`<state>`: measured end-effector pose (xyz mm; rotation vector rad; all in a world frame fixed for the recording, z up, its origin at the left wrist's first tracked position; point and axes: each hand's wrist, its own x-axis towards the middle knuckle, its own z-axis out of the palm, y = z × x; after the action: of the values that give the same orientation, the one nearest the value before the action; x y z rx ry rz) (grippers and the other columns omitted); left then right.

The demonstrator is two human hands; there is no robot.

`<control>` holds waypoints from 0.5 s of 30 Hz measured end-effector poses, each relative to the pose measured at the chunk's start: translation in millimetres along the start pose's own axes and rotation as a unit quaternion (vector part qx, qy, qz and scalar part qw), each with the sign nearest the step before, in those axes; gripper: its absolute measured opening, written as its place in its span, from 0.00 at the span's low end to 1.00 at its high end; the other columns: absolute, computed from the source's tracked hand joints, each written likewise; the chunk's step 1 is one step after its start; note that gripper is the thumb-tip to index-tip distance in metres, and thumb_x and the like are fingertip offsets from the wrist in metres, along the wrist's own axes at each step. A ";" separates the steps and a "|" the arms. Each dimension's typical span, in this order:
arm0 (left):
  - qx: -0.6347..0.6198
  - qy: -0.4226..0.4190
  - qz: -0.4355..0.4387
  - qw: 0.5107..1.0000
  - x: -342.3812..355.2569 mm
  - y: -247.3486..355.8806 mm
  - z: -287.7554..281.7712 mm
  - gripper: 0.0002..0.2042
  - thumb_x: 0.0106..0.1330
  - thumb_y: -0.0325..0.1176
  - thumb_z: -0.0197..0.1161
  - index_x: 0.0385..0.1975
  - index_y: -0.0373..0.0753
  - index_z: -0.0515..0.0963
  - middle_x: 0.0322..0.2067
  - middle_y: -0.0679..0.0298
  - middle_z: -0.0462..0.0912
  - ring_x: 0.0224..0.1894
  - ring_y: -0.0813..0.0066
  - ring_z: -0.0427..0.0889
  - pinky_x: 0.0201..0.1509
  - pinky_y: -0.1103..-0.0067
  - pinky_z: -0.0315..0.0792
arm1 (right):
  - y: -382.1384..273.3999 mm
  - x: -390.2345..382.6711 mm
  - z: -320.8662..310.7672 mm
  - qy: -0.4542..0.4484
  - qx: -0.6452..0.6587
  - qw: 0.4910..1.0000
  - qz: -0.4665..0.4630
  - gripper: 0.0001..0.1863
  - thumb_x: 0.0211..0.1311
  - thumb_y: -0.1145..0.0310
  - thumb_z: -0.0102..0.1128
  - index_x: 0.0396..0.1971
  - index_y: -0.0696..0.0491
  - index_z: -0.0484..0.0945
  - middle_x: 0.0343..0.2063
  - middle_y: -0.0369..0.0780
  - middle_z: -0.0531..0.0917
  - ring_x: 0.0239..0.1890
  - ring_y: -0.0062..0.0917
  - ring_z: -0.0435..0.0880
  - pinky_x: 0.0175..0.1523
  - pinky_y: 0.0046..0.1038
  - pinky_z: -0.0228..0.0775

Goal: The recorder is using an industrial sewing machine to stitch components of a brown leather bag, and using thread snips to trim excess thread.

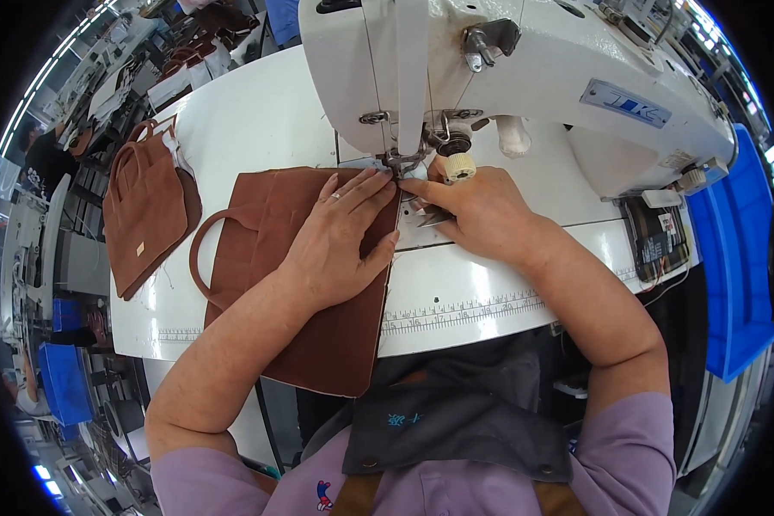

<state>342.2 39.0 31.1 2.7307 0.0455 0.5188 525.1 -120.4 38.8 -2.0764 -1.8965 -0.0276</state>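
My left hand [340, 224] lies flat on a brown leather bag panel [335, 344], fingers stretched toward the presser foot [397, 163] of a white sewing machine [507, 60]. A ring sits on one finger. The panel has a looped brown handle [205, 258] on its left side, and its near end hangs over the table's front edge. My right hand [490, 211] is closed, its index fingertip at the panel's right edge beside the foot. Metal blades, apparently of thread snips [434, 217], stick out from under its fingers; their grip is hidden in the palm.
Finished-looking brown bags [146, 215] with handles lie on the white table [249, 112] at left. A ruler strip [464, 311] runs along the front edge. A blue bin [735, 258] stands at right, beside a dark control box [654, 232]. Other people and workstations appear far left.
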 end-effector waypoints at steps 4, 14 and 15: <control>-0.001 0.012 0.009 1.000 6.7 -7.6 -0.2 0.26 0.64 0.35 0.66 0.61 0.28 0.76 0.63 0.47 0.75 0.70 0.49 0.70 0.78 0.57 0.57 | -3.4 -1.2 -3.0 -0.007 -0.023 0.999 0.023 0.26 0.53 0.63 0.72 0.56 0.41 0.82 0.42 0.42 0.78 0.37 0.36 0.85 0.41 0.39 0.79; 0.005 -0.006 0.016 1.000 7.1 -13.3 -4.8 0.26 0.64 0.35 0.65 0.61 0.29 0.76 0.63 0.46 0.75 0.70 0.48 0.70 0.78 0.56 0.57 | 0.7 -3.4 5.5 0.046 -0.002 0.999 -0.004 0.22 0.55 0.64 0.70 0.53 0.43 0.84 0.41 0.40 0.79 0.37 0.36 0.86 0.40 0.39 0.79; 0.004 -0.004 0.015 1.000 6.5 -13.4 -3.8 0.27 0.64 0.36 0.65 0.61 0.29 0.75 0.64 0.46 0.75 0.70 0.48 0.70 0.78 0.56 0.56 | 0.8 -3.3 5.2 0.046 -0.002 0.999 -0.005 0.22 0.55 0.64 0.70 0.53 0.43 0.84 0.41 0.40 0.79 0.37 0.36 0.86 0.40 0.39 0.79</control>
<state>347.4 53.4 31.9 2.7453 0.0040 0.5158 524.4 -122.3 33.0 -2.0323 -1.8542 -0.1268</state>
